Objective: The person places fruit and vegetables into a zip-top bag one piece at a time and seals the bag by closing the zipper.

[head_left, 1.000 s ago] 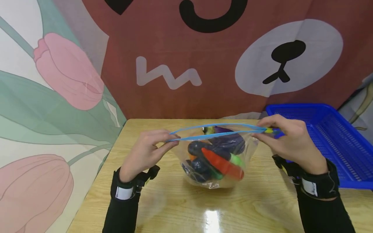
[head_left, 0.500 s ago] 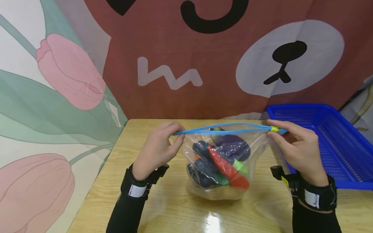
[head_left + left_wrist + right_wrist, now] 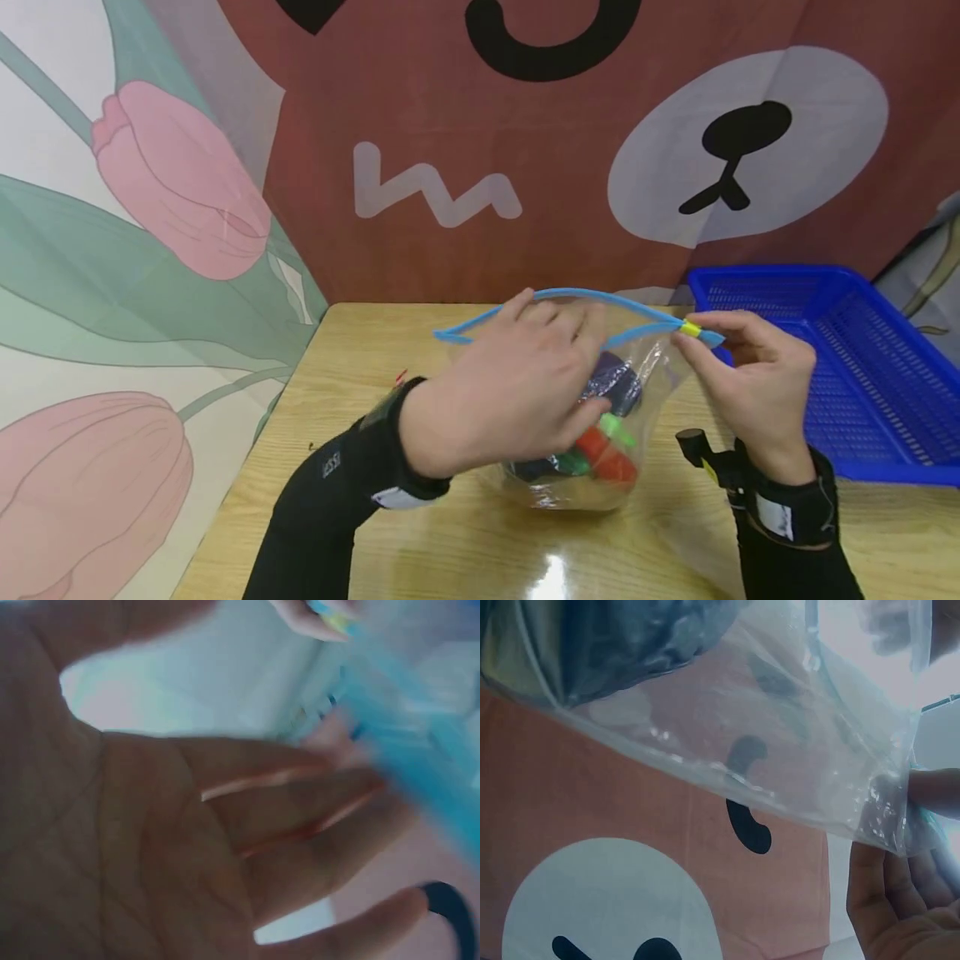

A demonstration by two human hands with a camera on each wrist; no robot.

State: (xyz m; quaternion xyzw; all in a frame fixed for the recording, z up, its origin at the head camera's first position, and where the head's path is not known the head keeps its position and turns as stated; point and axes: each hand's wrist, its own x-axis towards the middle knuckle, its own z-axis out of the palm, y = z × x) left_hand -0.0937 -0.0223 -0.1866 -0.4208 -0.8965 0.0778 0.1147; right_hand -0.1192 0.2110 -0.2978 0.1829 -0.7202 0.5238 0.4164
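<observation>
A clear zip bag (image 3: 660, 375) stands on the table, its blue zip strip (image 3: 585, 293) parted at the mouth. My right hand (image 3: 757, 375) pinches the strip's right end between thumb and fingers, beside the yellow slider (image 3: 691, 330). With fingers spread, my left hand (image 3: 510, 379) reaches across the front of the bag near its mouth; the left wrist view shows its bare palm (image 3: 165, 825) close to the blurred strip. Inside the bag lie a dark purple eggplant shape (image 3: 618, 383) and a red tapered vegetable shape (image 3: 613, 462) with a light green piece. The left hand hides other contents.
A blue plastic basket (image 3: 885, 471) stands at the right side of the wooden table (image 3: 405, 542). Behind the table hangs a cloth (image 3: 435, 267) printed with a bear, and a flower-printed cloth (image 3: 180, 192) covers the left.
My left hand has let go of the strip's left end and moved right, over the bag's front. The bag's mouth has spread wider. My right hand keeps its pinch near the slider.
</observation>
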